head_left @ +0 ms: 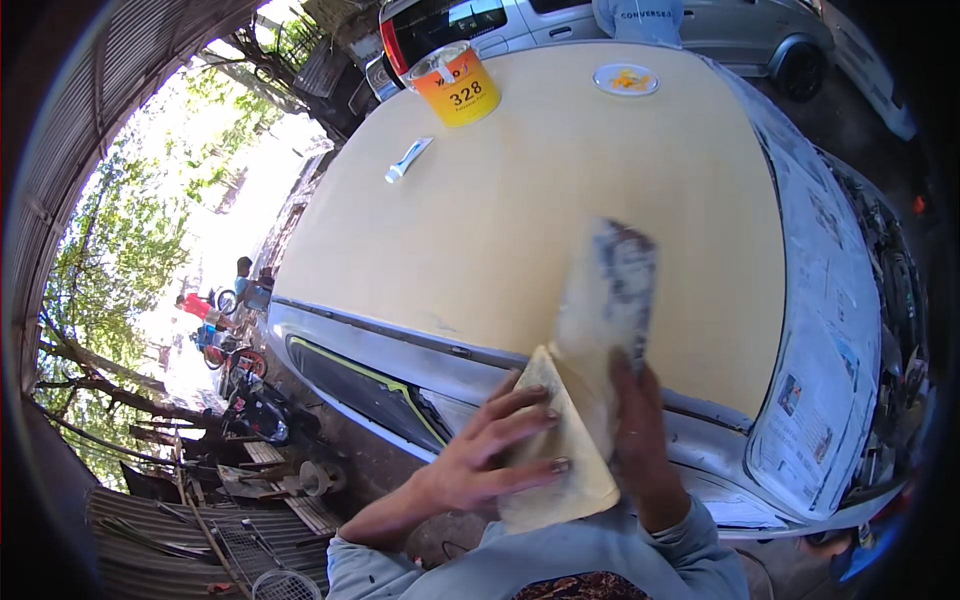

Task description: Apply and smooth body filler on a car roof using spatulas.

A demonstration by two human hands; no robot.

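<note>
My left hand (500, 445) grips a stiff, flat cream-coloured sheet (572, 482), its fingers spread across the face and the sheet tilted to a corner. In my right hand (642, 425) is a flat, putty-smeared spreader (610, 275), held by its lower end and pointing up and away. Motion blurs it, and dark patches show near its far end. Its lower part lies close beside the sheet; whether they touch I cannot tell. Both are above the near edge of a car roof (500, 220) coated in smooth cream-beige.
On the roof's far side stand an orange-yellow can (458, 88), a blue-and-white tube (408, 160) and a white plate (600, 82) with yellow-orange paste. Newspaper (820, 290) masks the windshield at right. A silver vehicle (540, 25) is parked behind; motorcycles (255, 395) and people are at left.
</note>
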